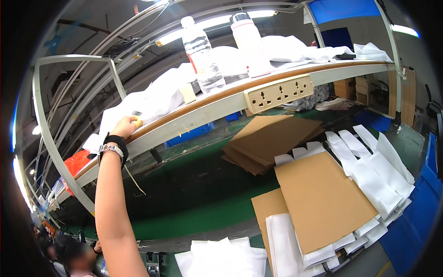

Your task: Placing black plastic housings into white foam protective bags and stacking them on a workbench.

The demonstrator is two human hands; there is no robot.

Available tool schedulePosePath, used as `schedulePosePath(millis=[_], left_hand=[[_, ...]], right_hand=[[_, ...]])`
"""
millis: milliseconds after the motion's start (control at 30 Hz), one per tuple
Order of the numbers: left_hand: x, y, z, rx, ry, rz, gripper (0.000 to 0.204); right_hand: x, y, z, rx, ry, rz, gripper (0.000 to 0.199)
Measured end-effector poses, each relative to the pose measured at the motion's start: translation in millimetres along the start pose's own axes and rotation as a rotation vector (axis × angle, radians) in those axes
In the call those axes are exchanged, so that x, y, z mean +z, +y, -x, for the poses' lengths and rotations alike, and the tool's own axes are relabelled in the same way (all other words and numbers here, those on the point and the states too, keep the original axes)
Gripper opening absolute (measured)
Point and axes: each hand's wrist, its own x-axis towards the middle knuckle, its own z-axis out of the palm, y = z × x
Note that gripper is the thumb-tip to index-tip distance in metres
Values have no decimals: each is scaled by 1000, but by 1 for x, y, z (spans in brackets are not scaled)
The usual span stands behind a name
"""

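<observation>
My left hand (pixel 123 128) reaches up to the raised shelf at the left, a black band and a metal-strapped watch (pixel 110 148) on its wrist. Its fingers are bent together over a small yellowish item (pixel 137 123) at the shelf's edge, which is too small to name. White sheet material (pixel 152 99) lies crumpled along the shelf beside the hand. My right hand is out of view. Low in front, a stack of white bags or sheets (pixel 221 258) lies on the green table (pixel 184 224).
A clear bottle (pixel 203 57) and a white flask (pixel 251 46) stand on the shelf, above a socket strip (pixel 279 93). Brown cardboard sheets (pixel 325 198) rest on white bags (pixel 376 177) at the right. More cardboard (pixel 263 143) lies farther back. Another person (pixel 76 256) is at lower left.
</observation>
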Motion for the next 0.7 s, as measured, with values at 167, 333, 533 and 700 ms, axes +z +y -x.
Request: schedulePosePath(millis=[167, 333, 533, 700], left_hand=[[-13, 13, 17, 129, 139, 138, 64], [32, 119, 112, 503, 752, 283, 32], [191, 279, 249, 818, -422, 422, 30], [290, 374, 258, 917, -468, 379, 27]], right_hand=[[-2, 2, 0, 2, 23, -4, 52], [-1, 5, 1, -51, 122, 35, 52], [-4, 12, 7, -69, 171, 15, 51], [9, 12, 3, -64, 134, -5, 50]])
